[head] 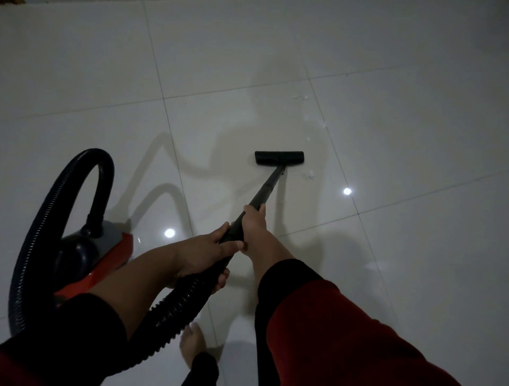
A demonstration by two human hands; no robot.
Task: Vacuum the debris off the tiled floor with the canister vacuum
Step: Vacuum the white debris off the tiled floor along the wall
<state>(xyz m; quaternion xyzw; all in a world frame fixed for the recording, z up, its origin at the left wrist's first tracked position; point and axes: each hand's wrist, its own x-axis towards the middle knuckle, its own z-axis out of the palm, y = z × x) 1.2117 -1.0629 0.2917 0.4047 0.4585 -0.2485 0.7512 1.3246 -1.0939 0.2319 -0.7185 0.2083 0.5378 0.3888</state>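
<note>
Two small round spots of reflected light shone on the floor (413, 82), one on the right (347, 191) and one lower on the left (169, 233), well apart. A fainter smear of glare (371, 266) lay towards the lower right. Thin looped shadows (165, 165) curved across the left half, and a broad, soft shadow (264, 110) spread over the middle. Near the bottom edge a bare foot (191, 347) stood flat, a dark trouser cuff (205, 366) just behind it. Red sleeves with black cuffs filled the lower corners, the right sleeve (344, 330) and the left sleeve (55, 344). A narrow brownish strip (12, 1) showed at the top left corner, too dim to identify.
</note>
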